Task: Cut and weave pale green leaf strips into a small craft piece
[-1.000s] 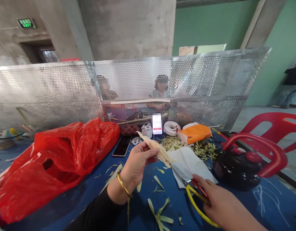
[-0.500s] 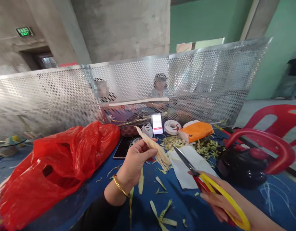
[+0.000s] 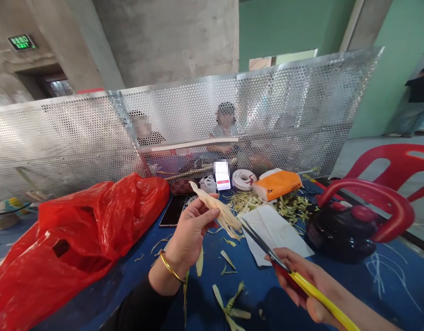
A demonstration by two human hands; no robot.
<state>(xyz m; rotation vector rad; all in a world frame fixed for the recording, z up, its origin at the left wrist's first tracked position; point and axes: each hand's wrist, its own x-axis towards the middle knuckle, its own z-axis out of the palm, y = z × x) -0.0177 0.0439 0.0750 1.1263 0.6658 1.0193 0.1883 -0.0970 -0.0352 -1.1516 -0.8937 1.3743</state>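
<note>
Lettering on a green-lit wall sign [image 3: 22, 42] reads "EXIT"; left-hand fingers [image 3: 207, 216] pinch a pale, papery strip [image 3: 226, 215] (ragged-ended); right-hand fingers [image 3: 287, 255] hold yellow-and-red-handled metal scissors [image 3: 306, 286].

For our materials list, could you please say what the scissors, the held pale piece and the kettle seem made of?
Scissors: shiny grey blades, apparently metal; smooth yellow-and-red handles, likely plastic.
Pale piece: matte, creased, split at one end, perhaps dried leaf.
Kettle: glossy black body with highlights, possibly enamelled metal; red handle, probably plastic.
</note>
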